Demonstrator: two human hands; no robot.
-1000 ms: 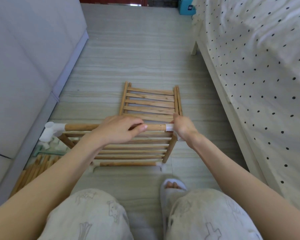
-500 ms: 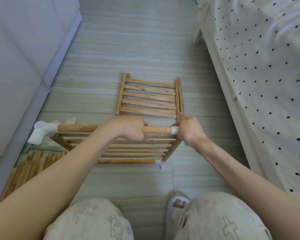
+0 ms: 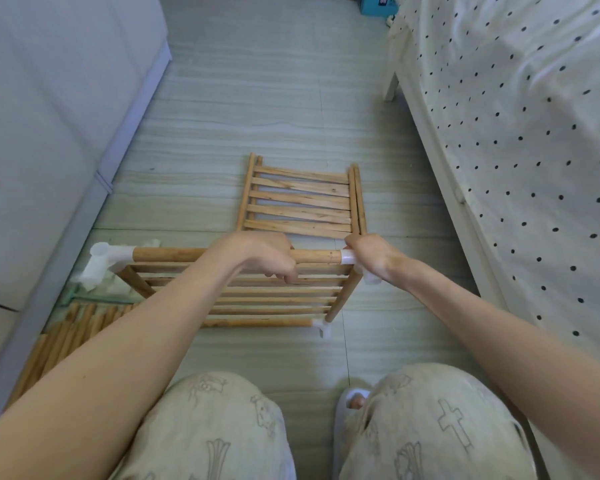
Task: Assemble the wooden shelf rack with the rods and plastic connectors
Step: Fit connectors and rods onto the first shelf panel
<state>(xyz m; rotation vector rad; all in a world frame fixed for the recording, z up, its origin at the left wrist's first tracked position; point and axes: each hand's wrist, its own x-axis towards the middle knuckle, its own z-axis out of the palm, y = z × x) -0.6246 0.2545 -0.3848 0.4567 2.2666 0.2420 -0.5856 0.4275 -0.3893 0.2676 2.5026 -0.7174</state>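
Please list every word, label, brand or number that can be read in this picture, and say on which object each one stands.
None can be read with certainty.
Blue box at the far end of the floor: it carries a small white label with dark marks, too small and blurred to read.
Wooden slatted shelf rack, white plastic connectors and polka-dot bedsheet: no text visible.

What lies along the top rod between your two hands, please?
In the head view, a short bare stretch of the wooden rod and the white end of the connector lie between the left hand and right hand.
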